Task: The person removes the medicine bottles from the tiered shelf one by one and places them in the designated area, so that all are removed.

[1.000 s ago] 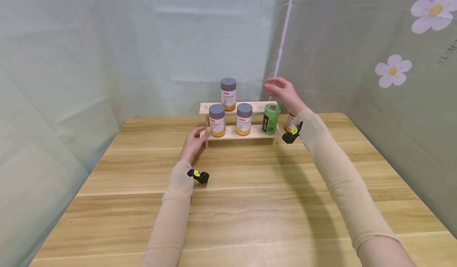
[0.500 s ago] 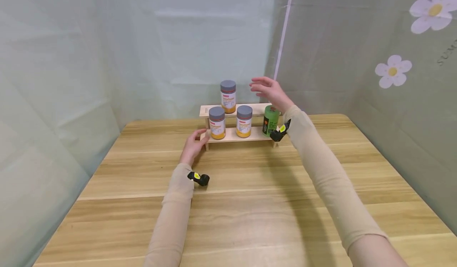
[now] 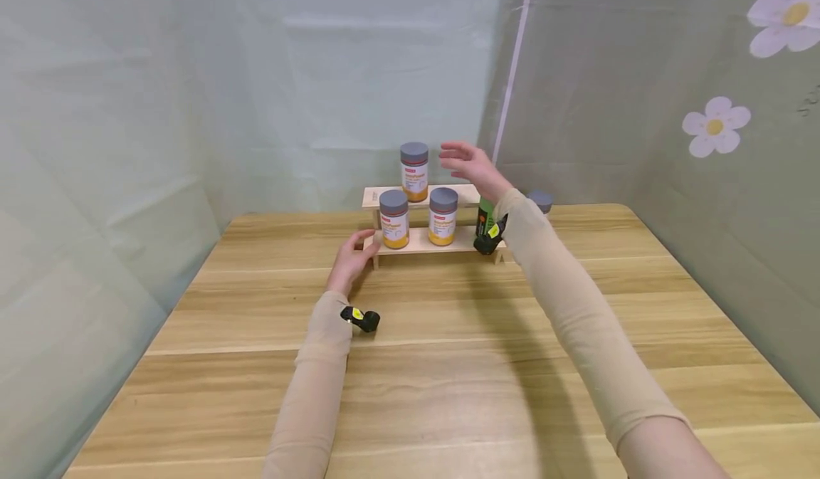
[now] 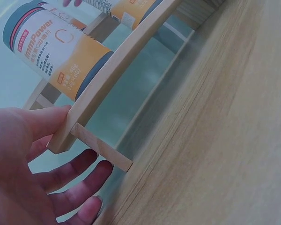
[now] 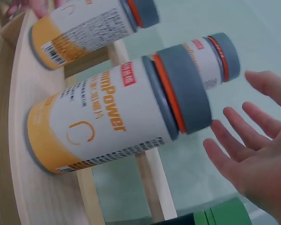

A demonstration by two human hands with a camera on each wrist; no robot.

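Observation:
A two-tier wooden rack [image 3: 418, 240] stands at the back of the table. My left hand [image 3: 349, 260] grips the left end of its lower board, thumb on top and the other fingers curled below, beside the leg in the left wrist view. My right hand [image 3: 474, 169] hovers above the upper board with fingers spread and holding nothing. It is just right of a grey-lidded supplement bottle [image 3: 414, 173] on that tier. Two matching bottles, one at left [image 3: 394, 221] and one in the middle [image 3: 443, 217], stand on the lower board. A green container [image 3: 485, 214] there is partly hidden by my right wrist.
Behind my right sleeve, another grey-lidded bottle [image 3: 541, 200] shows at the rack's right. Pale cloth curtains [image 3: 359, 73] enclose the table [image 3: 410, 379] at the back and sides. Small black cameras are strapped to both wrists.
My right hand has moved left, from over the rack's right end to beside the upper bottle. The left hand stays on the rack's end, and the bottles keep their places.

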